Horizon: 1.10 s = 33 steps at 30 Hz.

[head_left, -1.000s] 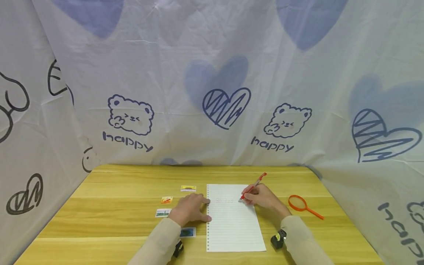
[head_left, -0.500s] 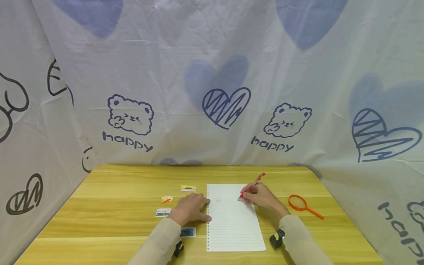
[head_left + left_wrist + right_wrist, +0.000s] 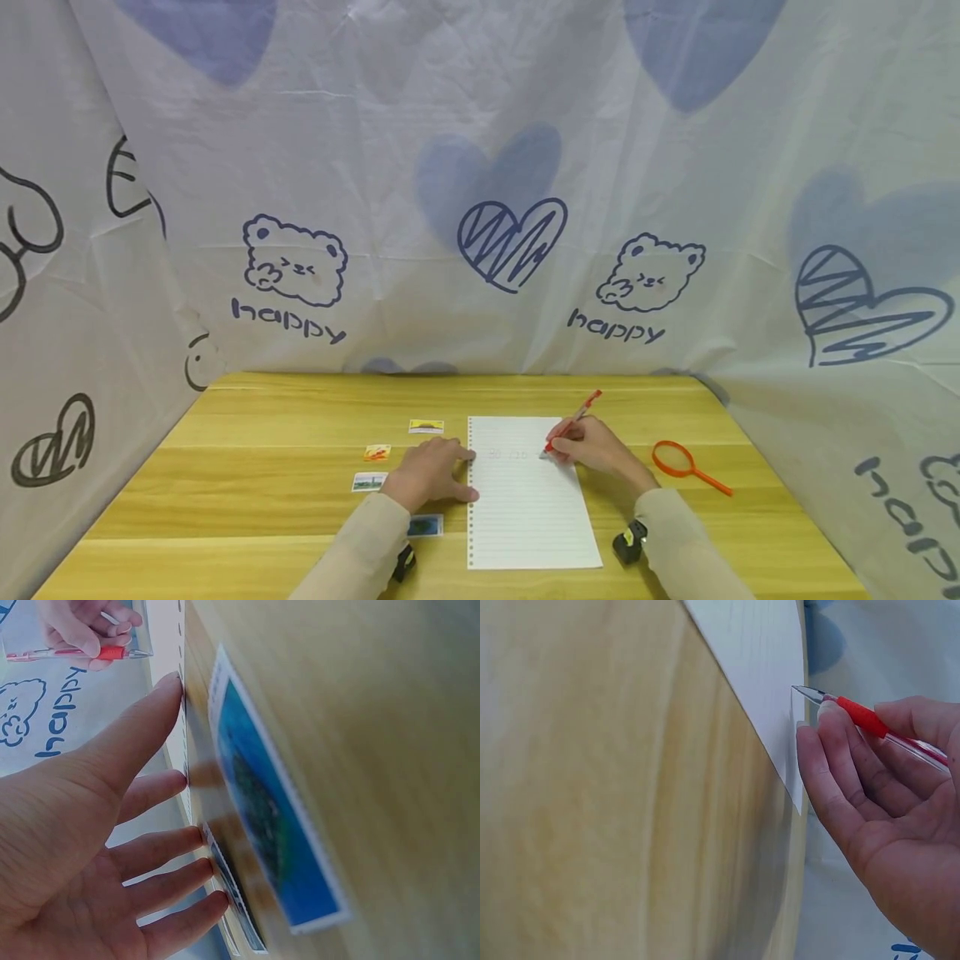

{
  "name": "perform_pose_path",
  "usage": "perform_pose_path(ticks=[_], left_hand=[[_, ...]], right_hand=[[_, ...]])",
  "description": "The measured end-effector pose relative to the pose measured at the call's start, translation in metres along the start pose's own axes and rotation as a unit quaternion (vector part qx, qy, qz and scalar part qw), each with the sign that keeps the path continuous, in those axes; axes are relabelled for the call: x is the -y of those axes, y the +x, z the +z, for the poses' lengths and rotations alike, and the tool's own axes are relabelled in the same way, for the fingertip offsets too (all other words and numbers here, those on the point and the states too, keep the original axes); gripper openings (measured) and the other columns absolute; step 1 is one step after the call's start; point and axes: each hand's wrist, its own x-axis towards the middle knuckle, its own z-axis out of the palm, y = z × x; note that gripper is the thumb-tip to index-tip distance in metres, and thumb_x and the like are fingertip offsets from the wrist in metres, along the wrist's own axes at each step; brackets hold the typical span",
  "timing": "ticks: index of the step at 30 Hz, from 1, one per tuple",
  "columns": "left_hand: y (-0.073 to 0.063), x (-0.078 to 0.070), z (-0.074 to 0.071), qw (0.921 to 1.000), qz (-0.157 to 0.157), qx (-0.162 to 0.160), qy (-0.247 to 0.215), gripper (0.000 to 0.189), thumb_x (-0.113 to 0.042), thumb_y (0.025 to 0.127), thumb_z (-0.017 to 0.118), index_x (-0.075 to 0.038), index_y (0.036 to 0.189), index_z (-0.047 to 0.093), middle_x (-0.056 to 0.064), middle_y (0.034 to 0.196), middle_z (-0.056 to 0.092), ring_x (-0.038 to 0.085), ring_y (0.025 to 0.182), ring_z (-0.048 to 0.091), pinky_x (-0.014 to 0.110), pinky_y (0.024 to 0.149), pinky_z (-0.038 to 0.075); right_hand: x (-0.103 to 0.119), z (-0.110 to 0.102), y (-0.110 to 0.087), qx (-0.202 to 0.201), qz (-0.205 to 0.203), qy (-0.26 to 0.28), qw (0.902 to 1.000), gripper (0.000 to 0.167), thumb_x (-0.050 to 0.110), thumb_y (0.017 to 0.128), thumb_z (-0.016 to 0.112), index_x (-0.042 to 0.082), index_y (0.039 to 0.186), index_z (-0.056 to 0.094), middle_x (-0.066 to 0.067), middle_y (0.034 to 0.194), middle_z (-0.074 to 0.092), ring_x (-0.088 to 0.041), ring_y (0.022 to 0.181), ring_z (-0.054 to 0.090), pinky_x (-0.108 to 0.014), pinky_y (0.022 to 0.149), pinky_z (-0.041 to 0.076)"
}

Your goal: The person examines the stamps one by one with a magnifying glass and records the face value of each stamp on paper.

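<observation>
A lined white sheet of paper [image 3: 528, 517] with holes down its left side lies on the wooden table. Faint handwriting shows on one of its upper lines. My right hand [image 3: 592, 446] pinches a red pen [image 3: 577, 418], its metal tip right at the paper beside that writing. In the right wrist view the thumb and fingers grip the red sleeve of the pen [image 3: 862, 716]. My left hand [image 3: 427, 475] rests with spread, fairly straight fingers, thumb and fingertip at the sheet's holed edge. A blue stamp-like card [image 3: 262, 802] lies just below that hand.
Several small stamp-like cards lie left of the paper: a yellow card [image 3: 427, 427], an orange-red card [image 3: 377, 452] and a green-and-white card [image 3: 369, 482]. An orange magnifying glass [image 3: 675, 460] lies at the right. A printed cloth [image 3: 405, 275] hangs behind the table.
The pen and right hand shift slightly left, then slightly back right, over the same line. The left hand and paper stay where they were.
</observation>
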Motion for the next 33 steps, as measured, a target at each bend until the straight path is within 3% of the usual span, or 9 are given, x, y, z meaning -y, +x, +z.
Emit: perform_pose_path(ticks=[13,22,33], left_hand=[[0.0004,-0.001,0.0,1.0,-0.003,-0.001,0.007,0.064,-0.043,0.078,0.09,-0.014,0.133,0.071,0.012,0.13,0.07,0.034,0.117,0.065,0.056,0.099,0.054],[0.0003,-0.0009,0.001,1.0,-0.002,-0.002,0.004,0.064,-0.042,0.078,0.09,-0.014,0.132,0.071,0.011,0.129,0.07,0.034,0.116,0.065,0.056,0.1,0.054],[-0.0005,-0.0025,-0.001,0.9999,-0.004,0.0,0.009,0.064,-0.042,0.078,0.09,-0.014,0.132,0.071,0.011,0.131,0.07,0.035,0.12,0.064,0.057,0.099,0.054]], right_hand=[[0.0003,-0.0023,0.0013,-0.035,-0.002,-0.016,0.9993,0.015,0.009,0.1,0.065,-0.002,0.104,0.072,-0.012,0.091,0.075,-0.015,0.078,0.067,-0.027,0.071,0.061],[0.0014,0.0008,0.0016,-0.046,0.022,-0.016,0.9986,0.011,0.008,0.099,0.065,0.0,0.102,0.072,-0.007,0.089,0.073,-0.015,0.079,0.065,-0.027,0.071,0.06],[-0.0018,-0.003,0.0021,-0.024,-0.001,-0.027,0.9994,0.013,0.008,0.098,0.065,-0.002,0.102,0.072,-0.012,0.09,0.075,-0.016,0.075,0.067,-0.031,0.069,0.062]])
